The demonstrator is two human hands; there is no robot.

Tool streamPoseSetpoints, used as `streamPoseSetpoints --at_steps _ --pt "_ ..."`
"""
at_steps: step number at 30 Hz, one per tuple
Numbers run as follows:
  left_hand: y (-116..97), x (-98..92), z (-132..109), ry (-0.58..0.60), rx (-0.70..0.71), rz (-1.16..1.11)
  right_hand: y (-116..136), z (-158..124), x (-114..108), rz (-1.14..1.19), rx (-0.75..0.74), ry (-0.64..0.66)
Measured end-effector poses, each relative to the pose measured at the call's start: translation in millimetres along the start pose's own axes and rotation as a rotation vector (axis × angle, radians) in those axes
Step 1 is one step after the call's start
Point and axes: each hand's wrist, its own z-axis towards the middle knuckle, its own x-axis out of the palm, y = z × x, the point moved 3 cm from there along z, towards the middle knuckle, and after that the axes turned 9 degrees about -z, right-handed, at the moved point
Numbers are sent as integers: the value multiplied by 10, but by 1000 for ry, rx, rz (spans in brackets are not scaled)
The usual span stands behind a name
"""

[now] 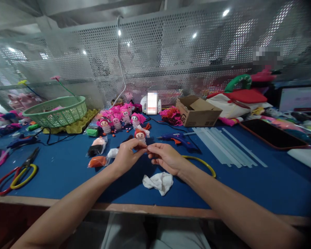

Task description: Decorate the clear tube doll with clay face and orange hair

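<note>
My left hand and my right hand meet above the middle of the table, fingertips pinched together. Whatever lies between them is too small to make out. Just behind the fingers stands a small doll with red hair and a white bow, its lower part hidden by my left hand. Left of that hand lie an orange clay packet, a white packet and a bag with black and pale lumps. A crumpled white tissue rests below my right hand.
Behind are several pink-haired dolls, a green basket and a cardboard box. A blue glue gun, yellow loop, glue sticks and phone lie rightward. Scissors lie at far left.
</note>
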Motion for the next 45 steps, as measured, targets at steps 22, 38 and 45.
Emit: streamPoseSetpoints --at_steps 22,38,45 --pt "-26 17 -10 20 7 25 23 -13 -7 -124 -40 -78" --pt "153 25 11 -11 -330 -475 74 -29 -11 89 39 -21" --pt "140 33 23 -31 -420 -604 69 -35 -9 106 27 -20"
